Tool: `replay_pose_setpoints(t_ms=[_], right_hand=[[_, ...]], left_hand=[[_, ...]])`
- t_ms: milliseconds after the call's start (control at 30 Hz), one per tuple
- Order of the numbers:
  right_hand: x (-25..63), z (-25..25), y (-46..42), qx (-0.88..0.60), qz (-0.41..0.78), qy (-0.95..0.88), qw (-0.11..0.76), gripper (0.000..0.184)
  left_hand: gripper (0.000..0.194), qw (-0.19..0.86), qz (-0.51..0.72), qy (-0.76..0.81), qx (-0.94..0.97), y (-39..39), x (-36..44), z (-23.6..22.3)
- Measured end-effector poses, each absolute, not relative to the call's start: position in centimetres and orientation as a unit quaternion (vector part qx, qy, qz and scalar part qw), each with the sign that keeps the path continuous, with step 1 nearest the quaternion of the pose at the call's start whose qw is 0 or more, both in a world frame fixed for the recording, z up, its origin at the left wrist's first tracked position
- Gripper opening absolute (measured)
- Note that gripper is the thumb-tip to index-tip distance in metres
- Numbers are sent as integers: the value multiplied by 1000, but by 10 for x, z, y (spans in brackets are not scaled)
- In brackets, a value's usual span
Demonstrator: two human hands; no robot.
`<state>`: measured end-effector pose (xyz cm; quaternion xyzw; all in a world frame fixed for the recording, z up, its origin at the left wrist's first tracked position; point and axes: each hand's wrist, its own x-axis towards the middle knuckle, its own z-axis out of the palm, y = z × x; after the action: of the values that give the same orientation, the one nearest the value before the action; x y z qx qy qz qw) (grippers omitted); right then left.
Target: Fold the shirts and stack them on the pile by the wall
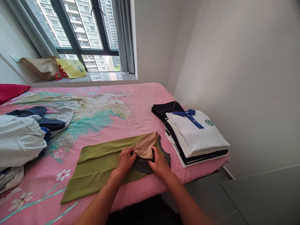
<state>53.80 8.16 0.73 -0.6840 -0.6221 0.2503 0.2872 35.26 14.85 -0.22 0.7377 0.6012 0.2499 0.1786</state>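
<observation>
An olive green T-shirt lies partly folded near the bed's front edge, its side turned inward and its dark grey neckline to the right. Its tan sleeve rests over the upper part of the shirt. My left hand pinches the left corner of that sleeve between thumb and fingers. At the sleeve's right lower corner, my right hand grips the cloth near the neckline. Fingers cover small parts of the sleeve's lower edge.
Right of the shirt stands a stack of folded clothes, a white polo shirt with blue collar on top. Loose clothes are heaped at left on the pink bedsheet. Paper bags sit on the windowsill. A wall rises at right.
</observation>
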Motion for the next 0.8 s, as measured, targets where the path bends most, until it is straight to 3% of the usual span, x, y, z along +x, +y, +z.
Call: replay_pose_setpoints(t_ms=[167,367,500,667,800], right_hand=[[531,6,85,-713,211,-596,302,44],[531,8,89,-728,188,-598,276,53],[536,12,87,-734,175,-584,298,43],[543,13,82,-738,193,-598,247,50],[544,10,79,-704,214,-611,292,52]], left_hand=[[6,167,243,626,722,147,358,0],[40,120,218,600,760,139,356,5],[45,78,194,558,803,138,352,11],[45,85,136,520,839,135,347,12],[63,71,133,495,856,125,349,14]])
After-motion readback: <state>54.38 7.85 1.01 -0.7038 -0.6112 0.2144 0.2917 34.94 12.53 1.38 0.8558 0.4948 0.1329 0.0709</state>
